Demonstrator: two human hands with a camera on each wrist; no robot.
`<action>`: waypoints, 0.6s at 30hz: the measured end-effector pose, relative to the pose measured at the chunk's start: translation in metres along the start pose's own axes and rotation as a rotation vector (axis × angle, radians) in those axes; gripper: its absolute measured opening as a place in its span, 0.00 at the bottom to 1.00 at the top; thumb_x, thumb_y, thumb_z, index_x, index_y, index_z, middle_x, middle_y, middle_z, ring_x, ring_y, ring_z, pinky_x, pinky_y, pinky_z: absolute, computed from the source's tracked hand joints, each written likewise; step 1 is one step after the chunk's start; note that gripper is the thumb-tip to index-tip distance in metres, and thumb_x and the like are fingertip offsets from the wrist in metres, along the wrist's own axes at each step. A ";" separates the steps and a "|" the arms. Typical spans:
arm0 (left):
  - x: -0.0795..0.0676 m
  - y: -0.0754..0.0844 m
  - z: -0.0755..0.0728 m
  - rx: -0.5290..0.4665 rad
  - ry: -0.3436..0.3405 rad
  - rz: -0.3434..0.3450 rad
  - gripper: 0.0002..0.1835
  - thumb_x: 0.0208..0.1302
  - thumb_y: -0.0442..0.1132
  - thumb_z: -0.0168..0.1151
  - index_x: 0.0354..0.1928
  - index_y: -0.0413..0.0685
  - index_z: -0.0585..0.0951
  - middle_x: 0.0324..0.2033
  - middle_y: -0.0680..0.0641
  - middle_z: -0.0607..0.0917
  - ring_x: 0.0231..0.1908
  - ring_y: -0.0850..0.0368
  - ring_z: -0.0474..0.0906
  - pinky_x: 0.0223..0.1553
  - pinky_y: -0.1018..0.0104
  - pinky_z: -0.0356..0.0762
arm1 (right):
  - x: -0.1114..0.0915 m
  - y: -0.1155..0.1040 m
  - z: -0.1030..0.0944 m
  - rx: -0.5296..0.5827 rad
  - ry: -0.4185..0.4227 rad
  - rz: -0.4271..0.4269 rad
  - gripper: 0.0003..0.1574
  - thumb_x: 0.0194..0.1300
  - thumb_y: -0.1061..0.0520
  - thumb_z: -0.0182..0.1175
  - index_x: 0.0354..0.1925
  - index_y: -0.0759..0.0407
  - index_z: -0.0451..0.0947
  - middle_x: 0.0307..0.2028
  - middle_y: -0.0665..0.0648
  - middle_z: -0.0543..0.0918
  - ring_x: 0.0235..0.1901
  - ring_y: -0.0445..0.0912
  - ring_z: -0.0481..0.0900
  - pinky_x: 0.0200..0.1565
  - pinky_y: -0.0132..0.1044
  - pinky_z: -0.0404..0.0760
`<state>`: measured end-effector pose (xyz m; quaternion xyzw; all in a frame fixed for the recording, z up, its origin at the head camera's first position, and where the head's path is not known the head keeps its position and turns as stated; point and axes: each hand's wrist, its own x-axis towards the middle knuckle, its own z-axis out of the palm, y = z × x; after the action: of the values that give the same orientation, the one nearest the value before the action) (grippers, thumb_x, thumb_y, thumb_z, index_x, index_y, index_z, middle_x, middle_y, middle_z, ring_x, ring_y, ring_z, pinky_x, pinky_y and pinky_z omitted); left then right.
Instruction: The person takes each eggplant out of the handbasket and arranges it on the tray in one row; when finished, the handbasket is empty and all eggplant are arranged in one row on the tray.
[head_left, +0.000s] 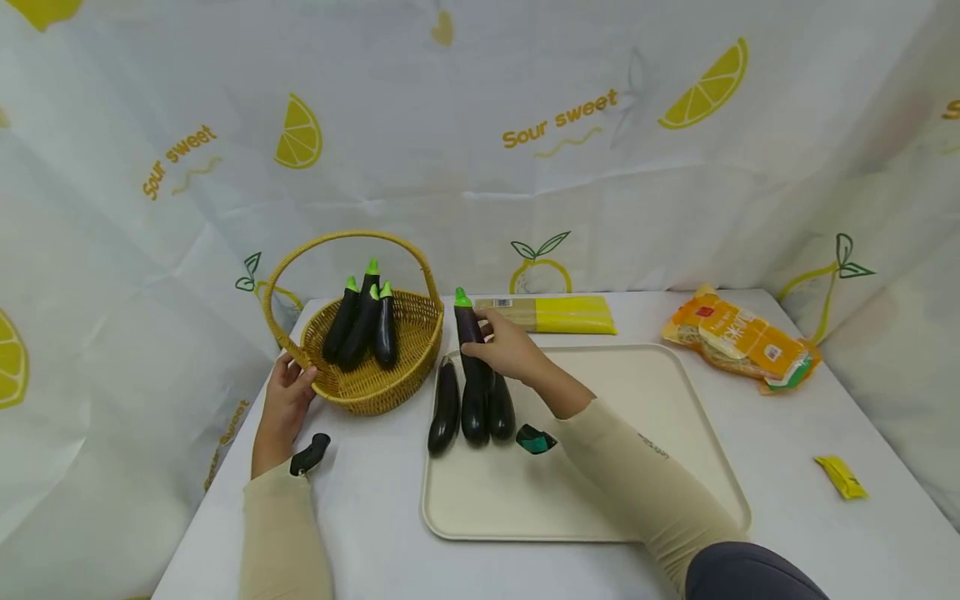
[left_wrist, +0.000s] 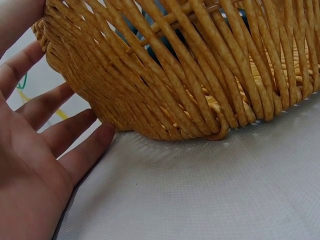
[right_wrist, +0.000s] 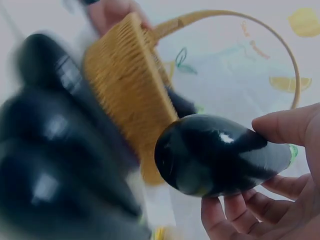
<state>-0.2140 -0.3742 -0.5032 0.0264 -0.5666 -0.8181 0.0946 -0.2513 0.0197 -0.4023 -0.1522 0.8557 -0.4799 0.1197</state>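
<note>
My right hand (head_left: 510, 346) grips an eggplant (right_wrist: 215, 155) with a bright green cap, thumb on one side and fingers on the other. In the head view it is over the tray's far left corner. Three more eggplants (head_left: 445, 408) lie side by side on the left of the beige tray (head_left: 600, 517); they look blurred in the right wrist view. A wicker basket (head_left: 382, 400) with an arched handle stands left of the tray, with several eggplants (head_left: 363, 329) inside. Against the basket's left side rests my left hand (left_wrist: 35, 160), its fingers spread and nearly straight.
Behind the tray lies a flat yellow-and-brown packet (head_left: 573, 315). An orange food bag (head_left: 742, 337) sits at the back right, and a small yellow sachet (head_left: 842, 477) near the right edge. A lemon-printed curtain (head_left: 465, 183) hangs behind the white table (head_left: 375, 500).
</note>
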 end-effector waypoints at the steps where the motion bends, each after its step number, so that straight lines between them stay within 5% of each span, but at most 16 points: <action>1: 0.000 0.000 0.000 -0.004 0.000 0.003 0.23 0.70 0.25 0.53 0.61 0.54 0.65 0.61 0.46 0.66 0.53 0.57 0.71 0.47 0.68 0.76 | -0.005 0.006 -0.004 -0.026 0.012 0.003 0.42 0.65 0.46 0.63 0.71 0.54 0.59 0.55 0.59 0.75 0.48 0.51 0.78 0.44 0.45 0.80; 9: -0.001 0.001 0.001 -0.010 -0.007 0.011 0.22 0.70 0.26 0.53 0.61 0.54 0.66 0.60 0.47 0.67 0.53 0.57 0.71 0.47 0.69 0.76 | -0.035 0.051 -0.022 -0.155 0.086 0.076 0.44 0.64 0.44 0.63 0.70 0.56 0.59 0.50 0.61 0.79 0.45 0.52 0.79 0.42 0.45 0.79; 18: -0.003 0.003 0.003 0.008 0.010 -0.010 0.24 0.70 0.26 0.53 0.62 0.55 0.65 0.60 0.49 0.68 0.54 0.58 0.70 0.49 0.69 0.75 | -0.047 0.083 -0.012 -0.183 0.068 0.183 0.46 0.62 0.39 0.64 0.70 0.56 0.61 0.46 0.59 0.79 0.37 0.49 0.78 0.39 0.43 0.76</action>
<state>-0.2114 -0.3720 -0.4995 0.0337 -0.5692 -0.8162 0.0931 -0.2245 0.0883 -0.4648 -0.0675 0.9098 -0.3918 0.1192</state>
